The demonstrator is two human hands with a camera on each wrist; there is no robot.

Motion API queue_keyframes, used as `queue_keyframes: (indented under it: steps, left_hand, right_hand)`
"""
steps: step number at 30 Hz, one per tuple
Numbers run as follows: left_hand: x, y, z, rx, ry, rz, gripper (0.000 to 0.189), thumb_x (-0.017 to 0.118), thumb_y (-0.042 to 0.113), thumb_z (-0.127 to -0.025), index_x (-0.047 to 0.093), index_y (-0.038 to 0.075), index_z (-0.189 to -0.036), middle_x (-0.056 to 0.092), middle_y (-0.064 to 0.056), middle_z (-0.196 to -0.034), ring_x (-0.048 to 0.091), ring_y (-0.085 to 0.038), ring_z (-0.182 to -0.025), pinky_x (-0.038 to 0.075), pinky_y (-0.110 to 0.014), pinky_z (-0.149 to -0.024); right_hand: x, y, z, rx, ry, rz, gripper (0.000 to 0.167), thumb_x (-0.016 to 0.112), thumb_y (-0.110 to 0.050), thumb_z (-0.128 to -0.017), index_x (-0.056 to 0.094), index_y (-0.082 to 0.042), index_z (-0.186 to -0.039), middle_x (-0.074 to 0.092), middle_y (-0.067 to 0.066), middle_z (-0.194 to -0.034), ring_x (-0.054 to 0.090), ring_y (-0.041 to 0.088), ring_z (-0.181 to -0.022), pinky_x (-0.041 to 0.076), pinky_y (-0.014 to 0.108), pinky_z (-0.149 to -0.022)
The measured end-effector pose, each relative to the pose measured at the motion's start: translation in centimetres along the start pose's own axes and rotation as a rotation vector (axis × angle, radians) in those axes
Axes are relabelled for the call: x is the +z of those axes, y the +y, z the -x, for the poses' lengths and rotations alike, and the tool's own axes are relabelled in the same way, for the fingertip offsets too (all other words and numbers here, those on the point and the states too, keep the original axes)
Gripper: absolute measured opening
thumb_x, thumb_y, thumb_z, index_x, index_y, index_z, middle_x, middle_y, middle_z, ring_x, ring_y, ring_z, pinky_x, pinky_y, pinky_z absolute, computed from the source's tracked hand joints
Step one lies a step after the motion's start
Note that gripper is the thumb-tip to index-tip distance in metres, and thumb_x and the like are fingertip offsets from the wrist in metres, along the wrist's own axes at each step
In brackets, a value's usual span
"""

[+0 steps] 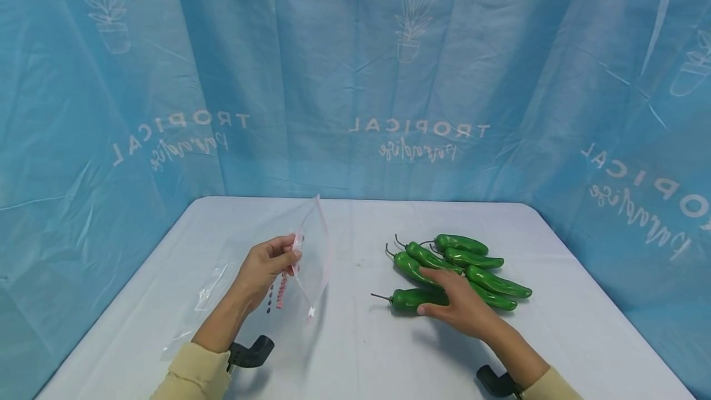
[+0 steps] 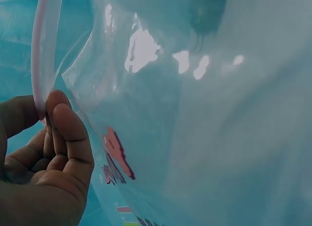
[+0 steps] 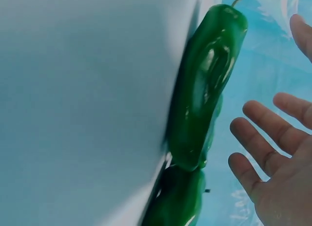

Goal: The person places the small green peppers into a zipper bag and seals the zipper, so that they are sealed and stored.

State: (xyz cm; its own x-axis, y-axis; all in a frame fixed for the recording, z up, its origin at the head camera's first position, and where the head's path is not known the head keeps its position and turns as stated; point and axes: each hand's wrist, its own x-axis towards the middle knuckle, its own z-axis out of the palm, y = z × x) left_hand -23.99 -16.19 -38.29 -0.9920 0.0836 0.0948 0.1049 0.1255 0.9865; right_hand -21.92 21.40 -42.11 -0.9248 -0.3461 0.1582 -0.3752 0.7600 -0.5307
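My left hand (image 1: 261, 273) pinches the edge of a clear zip bag (image 1: 315, 258) between thumb and fingers. The bag stands up from the table, its pink-rimmed mouth spread apart and facing right. Red printing shows on its film in the left wrist view, close to the fingers (image 2: 73, 138). Over the near side of a group of green chili peppers (image 1: 489, 281) hovers my right hand (image 1: 463, 304), fingers spread. The nearest pepper (image 1: 408, 300) lies partly hidden under it. In the right wrist view, a gap separates the fingers from a glossy pepper (image 3: 207, 84).
A white table (image 1: 355, 350) spreads beneath everything. Another clear plastic bag or sheet (image 1: 208, 289) appears to lie flat at the left, partly behind the left forearm. Blue printed curtains (image 1: 311, 79) surround the table at the back and sides.
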Motion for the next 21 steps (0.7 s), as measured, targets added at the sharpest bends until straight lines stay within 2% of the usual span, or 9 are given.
queue_keyframes:
  steps: [6,13,21]
  left_hand:
    - [0.1,0.4,-0.1,0.003,-0.007,-0.01,0.041,0.063,0.019,-0.09,0.054,0.0,-0.126,0.057,-0.002,-0.092,0.055,-0.01,-0.072,0.052,-0.02,-0.072]
    - [0.1,0.6,0.0,-0.002,-0.006,-0.015,0.041,0.062,0.018,-0.091,0.053,0.0,-0.126,0.057,-0.002,-0.093,0.055,-0.01,-0.073,0.052,-0.019,-0.072]
    - [-0.1,0.9,0.0,-0.003,-0.008,-0.011,0.041,0.062,0.018,-0.091,0.053,0.0,-0.126,0.057,-0.001,-0.093,0.056,-0.01,-0.073,0.052,-0.019,-0.072]
  right_hand:
    - [0.1,1.0,0.3,0.05,0.009,-0.029,0.067,0.075,-0.035,-0.077,0.05,-0.013,-0.135,0.056,0.005,-0.134,0.048,0.029,-0.128,0.038,0.052,-0.104]
    - [0.2,1.1,0.5,0.092,0.016,-0.019,0.062,0.077,-0.034,-0.076,0.055,-0.013,-0.13,0.061,0.004,-0.128,0.054,0.027,-0.121,0.041,0.049,-0.102]
    - [0.1,1.8,0.7,0.071,0.004,-0.033,0.056,0.075,-0.033,-0.078,0.058,-0.009,-0.125,0.062,0.006,-0.124,0.056,0.028,-0.118,0.044,0.049,-0.099]
